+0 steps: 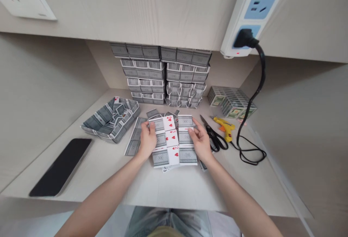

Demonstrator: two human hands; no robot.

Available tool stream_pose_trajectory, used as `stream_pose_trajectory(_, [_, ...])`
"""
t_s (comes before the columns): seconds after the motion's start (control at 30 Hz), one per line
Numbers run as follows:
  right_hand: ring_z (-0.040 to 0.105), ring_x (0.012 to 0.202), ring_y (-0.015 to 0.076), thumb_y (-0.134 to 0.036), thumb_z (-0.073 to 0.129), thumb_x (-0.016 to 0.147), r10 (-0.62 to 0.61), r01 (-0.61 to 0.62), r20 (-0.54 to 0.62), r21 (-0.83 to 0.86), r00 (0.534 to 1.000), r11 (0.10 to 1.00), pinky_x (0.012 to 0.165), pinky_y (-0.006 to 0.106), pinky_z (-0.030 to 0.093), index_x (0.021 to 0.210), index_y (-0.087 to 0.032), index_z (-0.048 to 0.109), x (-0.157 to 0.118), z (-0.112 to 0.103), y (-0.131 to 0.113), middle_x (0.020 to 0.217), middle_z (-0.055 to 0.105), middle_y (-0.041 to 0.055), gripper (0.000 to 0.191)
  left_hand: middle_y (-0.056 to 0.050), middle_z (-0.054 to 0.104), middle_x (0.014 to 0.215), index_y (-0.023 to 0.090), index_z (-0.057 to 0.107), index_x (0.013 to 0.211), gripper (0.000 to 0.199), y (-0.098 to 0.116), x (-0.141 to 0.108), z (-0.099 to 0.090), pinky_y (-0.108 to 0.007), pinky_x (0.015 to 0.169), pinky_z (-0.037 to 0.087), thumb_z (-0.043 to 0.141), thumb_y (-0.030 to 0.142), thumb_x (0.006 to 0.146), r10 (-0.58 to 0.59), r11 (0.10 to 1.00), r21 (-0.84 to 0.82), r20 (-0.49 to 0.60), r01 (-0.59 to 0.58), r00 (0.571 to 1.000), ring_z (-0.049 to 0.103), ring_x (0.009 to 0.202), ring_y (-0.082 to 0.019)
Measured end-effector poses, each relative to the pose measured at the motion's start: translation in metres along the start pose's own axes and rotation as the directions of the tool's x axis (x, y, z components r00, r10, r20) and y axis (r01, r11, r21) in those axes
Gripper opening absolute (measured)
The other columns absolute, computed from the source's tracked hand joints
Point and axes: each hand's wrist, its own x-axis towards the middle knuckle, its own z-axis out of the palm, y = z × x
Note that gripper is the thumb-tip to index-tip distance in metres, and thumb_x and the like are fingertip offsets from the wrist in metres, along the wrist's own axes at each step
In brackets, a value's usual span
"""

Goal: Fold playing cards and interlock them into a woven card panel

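Observation:
A panel of joined playing cards (172, 138) is held up in front of me, grey patterned backs on both sides and a middle column of heart faces, 4, 3 and 2. My left hand (148, 140) grips its left edge, thumb on the front. On the right edge, my right hand (200, 141) pinches it with thumb and fingers. Another joined card piece (133, 141) lies flat beside my left hand. More loose cards (154, 113) lie behind the panel, partly hidden by it.
An open box made of cards (111, 133) holds loose cards at left, with a black phone (61, 168) nearer. Stacked card boxes (145, 72) stand at the back. To the right are black scissors (216, 137), a yellow glue gun (227, 128), its cord (254, 162) and boxed card packs (233, 101).

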Motion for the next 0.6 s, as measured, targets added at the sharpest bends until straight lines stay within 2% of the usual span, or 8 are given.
stream_pose_trajectory(0.2, [0.064,0.083,0.0206,-0.038,0.057,0.076,-0.034,0.034,-0.018,-0.004,0.999,0.999,0.074,0.036,0.051,0.129,-0.020,0.038,-0.001,0.002,0.003,0.094,0.068,0.0060,0.059,-0.003,0.057,0.076,0.019,0.043,0.099,0.035,-0.004,-0.004,0.004,-0.035,0.070,0.043,0.040,0.050,0.082,-0.020,0.995,-0.101,0.022,0.022,1.000,0.056,0.072,-0.020])
stream_pose_trajectory(0.27, [0.064,0.082,0.0206,-0.038,0.057,0.076,-0.044,0.043,-0.030,-0.015,0.999,0.999,0.074,0.037,0.051,0.129,-0.020,0.039,0.000,0.001,0.005,0.094,0.068,0.0065,0.059,-0.002,0.058,0.078,0.020,0.042,0.101,0.036,-0.003,-0.006,0.005,-0.035,0.072,0.044,0.044,0.049,0.080,-0.028,0.983,-0.178,0.058,0.038,0.998,0.057,0.073,-0.019])
stream_pose_trajectory(0.43, [0.064,0.082,0.0207,-0.040,0.057,0.075,-0.060,0.058,-0.047,-0.041,0.997,0.997,0.075,0.036,0.051,0.129,-0.020,0.039,0.003,-0.002,0.006,0.095,0.068,0.0067,0.060,-0.004,0.058,0.102,0.022,0.038,0.104,0.038,0.010,-0.012,0.003,-0.033,0.084,0.042,0.057,0.038,0.075,0.103,0.899,-0.438,0.200,-0.006,0.974,0.056,0.095,-0.017])
stream_pose_trajectory(0.6, [0.064,0.082,0.0211,-0.041,0.056,0.076,-0.019,0.017,-0.034,-0.043,0.999,0.999,0.075,0.038,0.051,0.130,-0.022,0.037,0.003,-0.003,0.004,0.095,0.068,0.0057,0.060,-0.006,0.057,0.108,0.022,0.036,0.106,0.040,0.015,-0.016,0.001,-0.034,0.088,0.041,0.058,0.034,0.075,0.141,0.890,-0.455,0.209,-0.032,0.968,0.054,0.102,-0.018])
